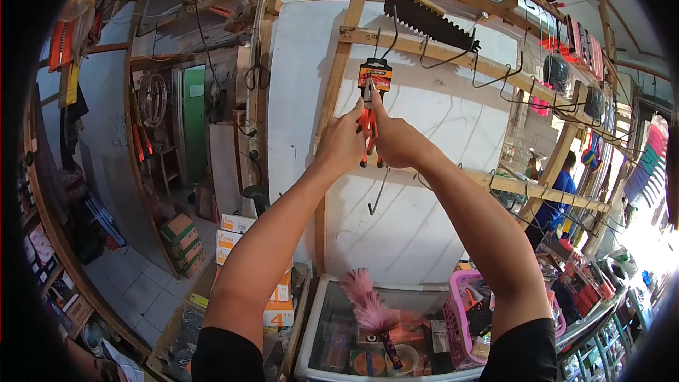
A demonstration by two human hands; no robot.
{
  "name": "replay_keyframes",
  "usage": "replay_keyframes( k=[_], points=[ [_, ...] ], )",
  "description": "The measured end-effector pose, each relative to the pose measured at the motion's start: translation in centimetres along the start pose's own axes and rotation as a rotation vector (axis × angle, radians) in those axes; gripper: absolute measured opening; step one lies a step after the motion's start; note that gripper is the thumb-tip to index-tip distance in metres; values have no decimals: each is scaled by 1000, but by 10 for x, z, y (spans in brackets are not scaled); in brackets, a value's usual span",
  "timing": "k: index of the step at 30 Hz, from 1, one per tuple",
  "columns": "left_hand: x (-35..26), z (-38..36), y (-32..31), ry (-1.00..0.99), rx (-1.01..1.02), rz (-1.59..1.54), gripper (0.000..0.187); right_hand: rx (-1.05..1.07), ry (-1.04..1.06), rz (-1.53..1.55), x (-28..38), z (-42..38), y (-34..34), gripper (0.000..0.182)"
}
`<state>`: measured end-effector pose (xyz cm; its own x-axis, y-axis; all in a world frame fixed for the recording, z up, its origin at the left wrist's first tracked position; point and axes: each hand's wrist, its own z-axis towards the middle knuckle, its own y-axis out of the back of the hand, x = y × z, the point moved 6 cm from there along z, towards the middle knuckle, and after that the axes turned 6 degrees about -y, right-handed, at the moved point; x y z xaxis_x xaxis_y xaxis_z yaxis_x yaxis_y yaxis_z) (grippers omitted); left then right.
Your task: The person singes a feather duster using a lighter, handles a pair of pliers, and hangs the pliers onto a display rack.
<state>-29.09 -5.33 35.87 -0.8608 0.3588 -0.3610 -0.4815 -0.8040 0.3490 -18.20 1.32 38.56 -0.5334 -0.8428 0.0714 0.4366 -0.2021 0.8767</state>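
Both my arms reach up in front of me to a pair of pliers [367,124] with orange-red handles. The pliers hang upright on a black and orange header card [375,76], jaws up and handles down. My left hand [342,140] is closed around the left side of the pliers. From the right, my right hand [397,139] grips them, its index finger stretched up along the jaws. Just above the card, a black wire hook [393,34] sticks out from the wooden rail [453,56].
A black saw blade [428,20] hangs above the rail, with several wire hooks to its right. Lower down, a glass display case [311,336] bears a pink feather duster [371,304] and a pink basket [460,343]. Cardboard boxes [279,313] stand left of it. A person in blue [559,194] is at far right.
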Motion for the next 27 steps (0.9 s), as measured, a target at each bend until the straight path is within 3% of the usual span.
replay_keyframes(
  k=[9, 13, 16, 19, 25, 27],
  points=[
    [7, 14, -3, 88, 7, 46, 69, 234, -60, 24, 3, -10, 13, 120],
    [16, 20, -10, -13, -75, 42, 74, 302, -86, -7, -3, -17, 23, 118],
    [15, 22, -10, -49, -107, 51, 75, 142, 135, -54, -24, 6, 11, 119],
    [22, 25, -15, 45, -19, 89, 75, 165, 192, 22, -35, 13, 4, 120],
    [31, 17, -18, -69, -65, 14, 85, 176, 172, 45, -42, 13, -11, 117],
    [26, 12, -15, 24, -1, 31, 84, 171, 167, 58, -42, 8, -11, 115]
  ],
)
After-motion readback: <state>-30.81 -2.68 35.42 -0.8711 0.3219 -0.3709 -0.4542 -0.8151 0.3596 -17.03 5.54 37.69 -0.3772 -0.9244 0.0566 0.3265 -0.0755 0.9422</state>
